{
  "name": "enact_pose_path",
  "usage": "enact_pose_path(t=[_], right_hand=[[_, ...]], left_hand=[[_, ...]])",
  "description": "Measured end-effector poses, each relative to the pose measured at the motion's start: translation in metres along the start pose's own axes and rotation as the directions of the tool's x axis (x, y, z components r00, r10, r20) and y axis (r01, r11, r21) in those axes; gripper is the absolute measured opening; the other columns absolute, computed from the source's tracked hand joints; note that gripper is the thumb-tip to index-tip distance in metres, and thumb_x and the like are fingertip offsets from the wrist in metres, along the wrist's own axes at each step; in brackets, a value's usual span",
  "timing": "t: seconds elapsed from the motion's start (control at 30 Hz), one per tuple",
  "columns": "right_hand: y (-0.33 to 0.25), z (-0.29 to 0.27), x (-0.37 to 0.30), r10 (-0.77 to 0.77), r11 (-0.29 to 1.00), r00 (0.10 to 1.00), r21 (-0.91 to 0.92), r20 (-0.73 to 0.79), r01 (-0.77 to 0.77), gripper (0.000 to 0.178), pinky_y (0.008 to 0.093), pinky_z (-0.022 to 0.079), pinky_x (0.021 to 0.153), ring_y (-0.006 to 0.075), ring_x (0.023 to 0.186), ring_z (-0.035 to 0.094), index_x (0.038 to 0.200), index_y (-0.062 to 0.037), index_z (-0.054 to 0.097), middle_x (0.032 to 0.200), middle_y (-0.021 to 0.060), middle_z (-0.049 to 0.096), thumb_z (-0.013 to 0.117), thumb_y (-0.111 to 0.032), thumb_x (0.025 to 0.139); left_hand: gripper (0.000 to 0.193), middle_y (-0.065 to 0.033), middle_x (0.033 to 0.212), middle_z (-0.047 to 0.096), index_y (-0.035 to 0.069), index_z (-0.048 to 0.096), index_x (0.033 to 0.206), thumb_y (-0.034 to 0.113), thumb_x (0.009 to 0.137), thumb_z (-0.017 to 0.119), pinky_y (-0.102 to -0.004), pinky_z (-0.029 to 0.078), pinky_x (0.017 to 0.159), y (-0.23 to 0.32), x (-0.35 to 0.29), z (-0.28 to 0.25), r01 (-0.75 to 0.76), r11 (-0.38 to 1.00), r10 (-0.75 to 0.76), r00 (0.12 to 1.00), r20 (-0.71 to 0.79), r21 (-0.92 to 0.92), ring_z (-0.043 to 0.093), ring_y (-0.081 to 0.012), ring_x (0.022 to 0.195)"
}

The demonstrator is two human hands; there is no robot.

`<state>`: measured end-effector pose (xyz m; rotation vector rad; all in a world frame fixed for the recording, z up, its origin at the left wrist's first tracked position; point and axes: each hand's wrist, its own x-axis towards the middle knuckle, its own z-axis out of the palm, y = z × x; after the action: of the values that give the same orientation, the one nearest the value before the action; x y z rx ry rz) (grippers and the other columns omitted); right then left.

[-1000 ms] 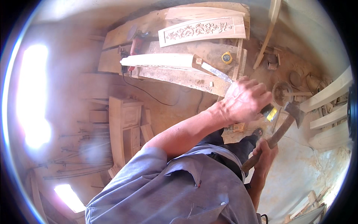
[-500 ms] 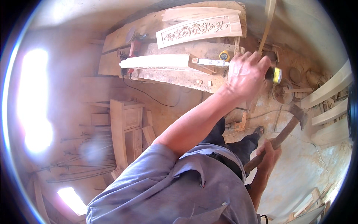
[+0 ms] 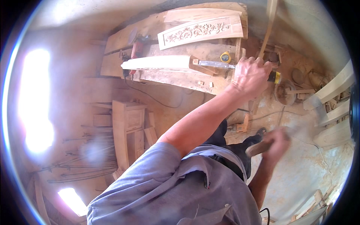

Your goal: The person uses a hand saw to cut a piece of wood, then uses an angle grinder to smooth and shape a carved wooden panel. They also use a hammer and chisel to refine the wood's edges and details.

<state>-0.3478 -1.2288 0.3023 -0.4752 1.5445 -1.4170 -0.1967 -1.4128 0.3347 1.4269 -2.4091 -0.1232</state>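
Note:
My left hand (image 3: 252, 77) is wrapped round a chisel (image 3: 216, 64). Its metal blade points left at the end of a long, pale, shaped piece of wood (image 3: 159, 62), and its tip meets or nearly meets a small tenon there. The chisel's black-and-yellow handle end sticks out past my fist. Lower right, my right hand (image 3: 276, 145) is closed round the wooden handle of a hammer (image 3: 258, 149). The hammer's head is smeared by motion. Both the hand and the tool are blurred and apart from the chisel.
The piece lies on a wooden workbench (image 3: 180, 81). Behind it are a carved panel (image 3: 198, 32), a yellow tape measure (image 3: 225, 57) and a red power tool (image 3: 137, 49) with a cord. A small wooden cabinet (image 3: 129, 125) stands left; curved timbers (image 3: 332, 90) are at the right.
My right hand has swung the hammer upward and to the right, and its head has blurred. My left hand and the chisel have shifted only slightly.

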Motion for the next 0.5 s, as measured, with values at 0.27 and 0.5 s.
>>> enact_pose_path(t=[0.27,0.5], right_hand=[[-0.024,0.020,-0.001,0.101,0.992,0.986,-0.093,0.132,-0.089,0.014,0.0268,0.036,0.042,0.0105,0.044,0.048,0.083,-0.0038,0.054,0.058,0.0019,0.052,0.066,-0.006,0.089],[-0.041,0.015,0.012,0.140,0.988,0.989,0.074,-0.054,-0.136,0.025,0.0300,0.036,0.046,0.0137,0.044,0.042,0.071,-0.0088,0.045,0.055,0.0024,0.043,0.064,-0.004,0.088]], left_hand=[[0.023,-0.0062,0.082,0.063,0.011,0.064,0.087,0.015,0.069,0.077,-0.0438,0.049,0.071,-0.066,-0.051,-0.040,0.069,0.997,-0.065,0.992,-0.109,0.026,0.065,-0.0264,0.081],[0.025,-0.0033,0.075,0.053,0.012,0.056,0.079,0.023,0.063,0.072,-0.0398,0.047,0.063,-0.003,-0.060,-0.042,-0.239,0.944,0.213,0.968,-0.132,-0.228,0.060,-0.0239,0.072]])
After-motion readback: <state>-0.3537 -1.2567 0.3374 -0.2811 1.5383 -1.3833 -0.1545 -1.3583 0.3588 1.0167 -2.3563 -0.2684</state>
